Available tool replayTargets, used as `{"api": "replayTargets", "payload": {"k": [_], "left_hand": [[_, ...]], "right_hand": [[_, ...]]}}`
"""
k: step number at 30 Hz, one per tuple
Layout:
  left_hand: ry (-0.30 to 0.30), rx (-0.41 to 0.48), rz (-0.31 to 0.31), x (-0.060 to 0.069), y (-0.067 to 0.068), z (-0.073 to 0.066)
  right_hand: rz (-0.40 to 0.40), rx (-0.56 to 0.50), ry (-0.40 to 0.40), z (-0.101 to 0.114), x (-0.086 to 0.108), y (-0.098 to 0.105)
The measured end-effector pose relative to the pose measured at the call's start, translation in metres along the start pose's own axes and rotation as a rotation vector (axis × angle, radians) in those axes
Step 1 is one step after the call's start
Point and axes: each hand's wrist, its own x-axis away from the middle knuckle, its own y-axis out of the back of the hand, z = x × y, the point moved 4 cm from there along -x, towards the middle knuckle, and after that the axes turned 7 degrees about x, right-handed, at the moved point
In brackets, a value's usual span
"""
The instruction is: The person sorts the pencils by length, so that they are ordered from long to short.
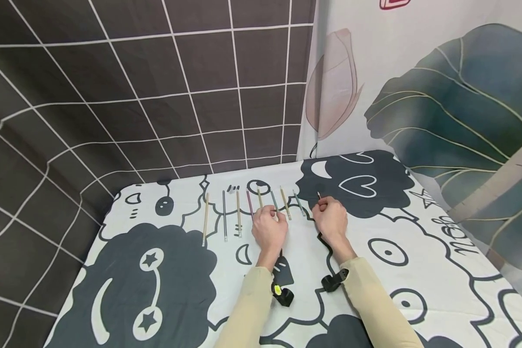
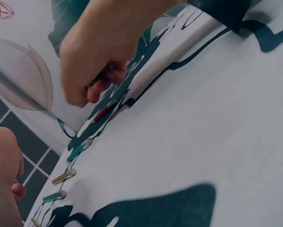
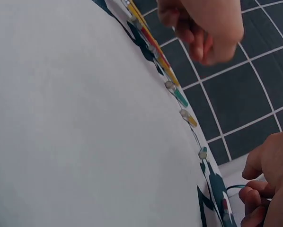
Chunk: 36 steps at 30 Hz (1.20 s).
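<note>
Several pencils lie side by side in a row across the cloth, among them a yellow pencil (image 1: 205, 220), a grey pencil (image 1: 224, 215), a red pencil (image 1: 250, 203) and a teal pencil (image 1: 298, 203). At the row's right end my right hand (image 1: 331, 218) pinches a red pencil (image 2: 102, 115) low over the cloth; in the head view only its tip pokes past the fingertips. My left hand (image 1: 269, 233) hovers over the middle of the row, near another teal pencil (image 1: 274, 198). Its fingers bend loosely, and nothing shows in them in the right wrist view.
A white cloth (image 1: 304, 299) printed with dark cloud shapes and doodles covers the table. Behind it hangs a dark curtain (image 1: 209, 63) with white grid lines. To the right is a pale curtain (image 1: 365, 58) with large leaves. Dark wrist cameras (image 1: 282, 296) sit on both sleeves.
</note>
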Motion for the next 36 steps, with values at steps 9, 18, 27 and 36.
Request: {"api": "replayTargets", "payload": {"k": [9, 18, 27, 36], "left_hand": [[0.004, 0.087, -0.014, -0.006, 0.023, 0.018], [0.056, 0.117, -0.015, -0.004, 0.042, 0.033], [0.095, 0.125, -0.031, 0.000, 0.054, 0.041], [0.074, 0.125, -0.077, 0.001, 0.060, 0.045]], "right_hand": [[-0.021, -0.002, -0.027, -0.009, -0.001, 0.004], [-0.017, 0.027, -0.037, -0.014, -0.004, 0.001], [0.025, 0.070, -0.090, -0.020, -0.005, -0.002], [0.040, 0.095, -0.099, -0.019, -0.006, -0.005]]}}
